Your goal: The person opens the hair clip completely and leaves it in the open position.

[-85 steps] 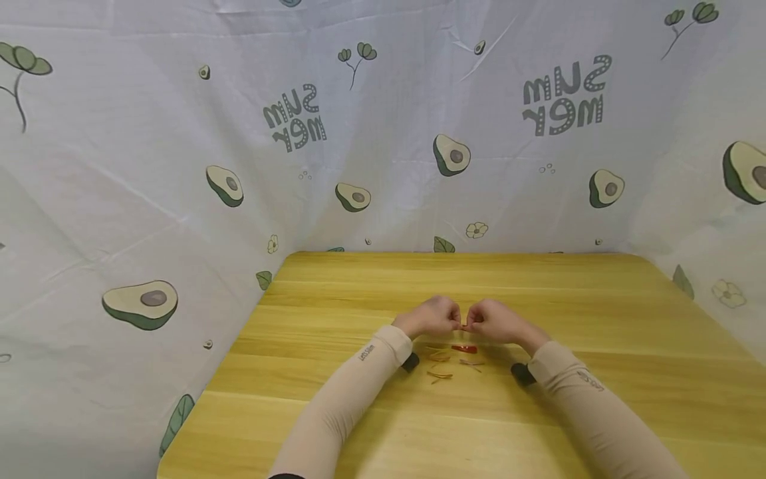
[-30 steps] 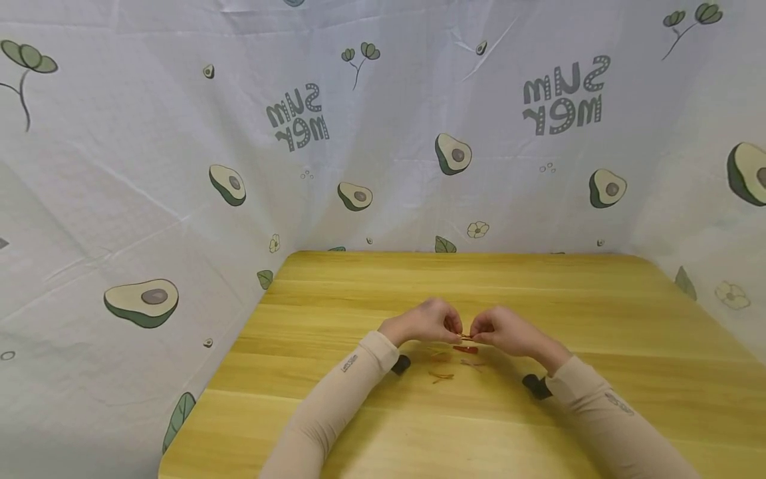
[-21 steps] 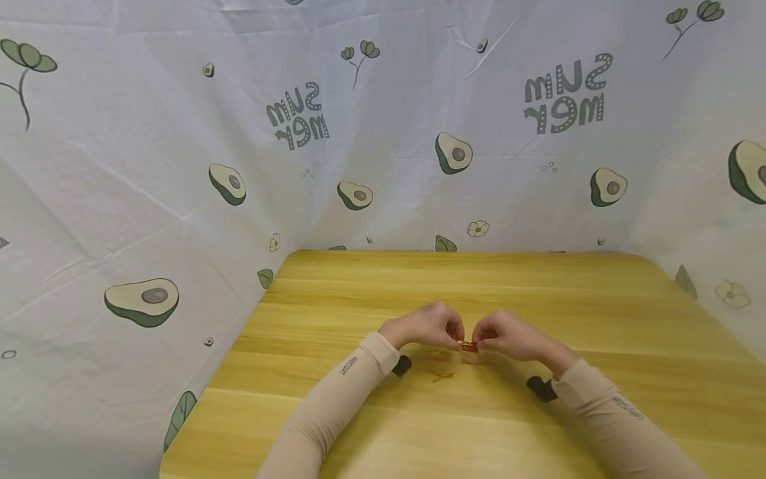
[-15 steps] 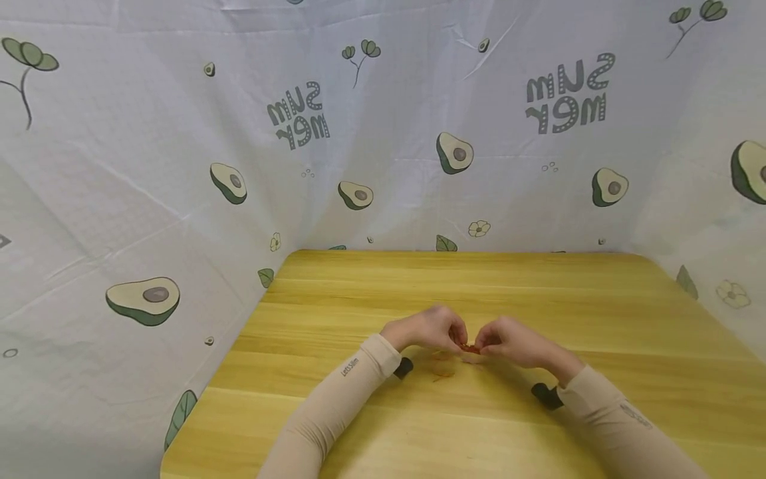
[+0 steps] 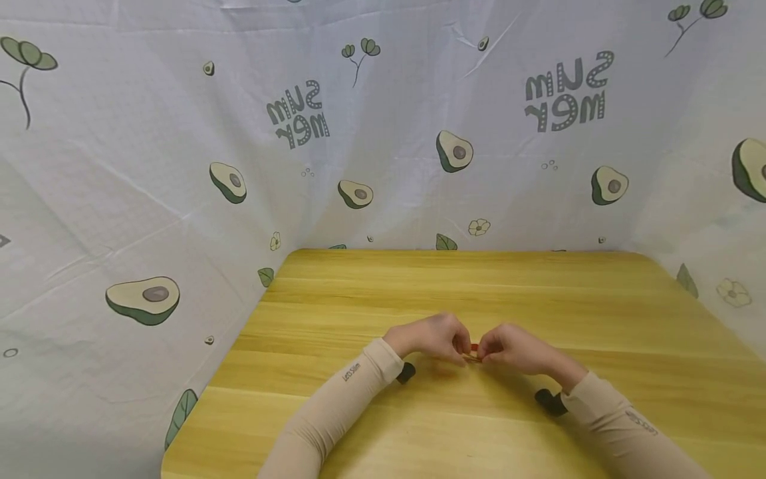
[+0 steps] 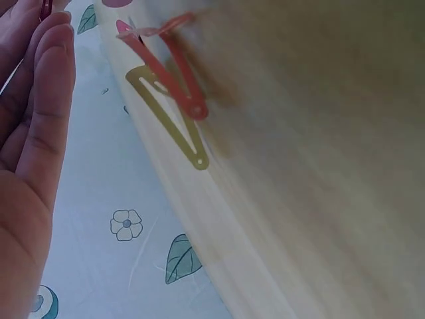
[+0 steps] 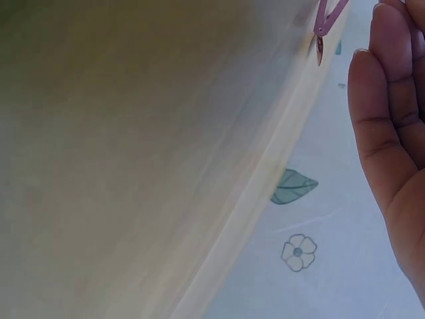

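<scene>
Both hands meet over the table's middle in the head view. My left hand and my right hand pinch a small hair clip between their fingertips, which hide most of it. It looks reddish-gold; a dark red bit shows at the left fingertips in the left wrist view. A red hair clip lies just beyond the fingertips. In the left wrist view, an orange-red snap clip with parted arms lies beside an olive-yellow one. Part of a pinkish-purple clip shows in the right wrist view.
The wooden table has rounded far corners. A white cloth printed with avocados hangs behind it and at both sides. Dark wrist cameras sit under the cuffs, the left one and the right one.
Both hands have come nearer the person with the clip, passing over the red clip, which now shows beyond them. The smaller clips on the near side are now mostly covered or blurred.
</scene>
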A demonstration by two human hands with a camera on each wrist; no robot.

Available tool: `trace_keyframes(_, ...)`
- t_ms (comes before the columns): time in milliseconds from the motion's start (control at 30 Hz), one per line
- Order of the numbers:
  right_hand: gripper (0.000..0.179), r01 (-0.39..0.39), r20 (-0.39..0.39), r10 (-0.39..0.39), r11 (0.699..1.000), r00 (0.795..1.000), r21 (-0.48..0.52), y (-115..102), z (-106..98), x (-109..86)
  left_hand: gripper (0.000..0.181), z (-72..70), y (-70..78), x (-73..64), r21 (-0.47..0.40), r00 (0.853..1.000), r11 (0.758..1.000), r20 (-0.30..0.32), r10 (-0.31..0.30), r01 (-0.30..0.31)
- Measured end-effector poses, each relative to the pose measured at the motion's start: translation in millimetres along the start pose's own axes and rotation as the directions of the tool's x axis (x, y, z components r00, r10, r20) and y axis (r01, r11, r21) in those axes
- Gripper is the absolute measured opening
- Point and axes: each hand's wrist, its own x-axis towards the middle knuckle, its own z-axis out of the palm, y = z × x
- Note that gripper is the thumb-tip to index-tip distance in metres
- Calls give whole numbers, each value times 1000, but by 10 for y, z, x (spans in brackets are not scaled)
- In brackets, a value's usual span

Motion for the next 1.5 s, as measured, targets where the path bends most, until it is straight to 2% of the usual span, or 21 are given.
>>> trace_keyframes(433, 4, 37, 40, -39, 999, 998, 40, -8, 27, -26, 12, 97, 78, 5, 45, 999, 998, 39, -36, 35)
trace_keyframes(567, 10, 18, 68, -22, 998, 997, 52, -18, 24, -31, 13, 120, 114, 7, 73, 998, 997, 49, -27, 23)
trace_keyframes(867, 11, 31, 92, -35, 998, 995, 51, -47, 24, -51, 13, 135, 166, 8, 111, 997, 994, 80, -13, 4)
trace_keyframes(1100, 12, 19, 112, -25, 999, 993, 49, -31, 46, -40, 14, 163, 175, 30, 161, 996, 987, 90, -7, -8)
trace_keyframes(1500, 13, 28, 135, -34, 998, 990, 48, 6, 44, -22, 18, 171, 179, 65, 188, 993, 982, 118, -5, -18)
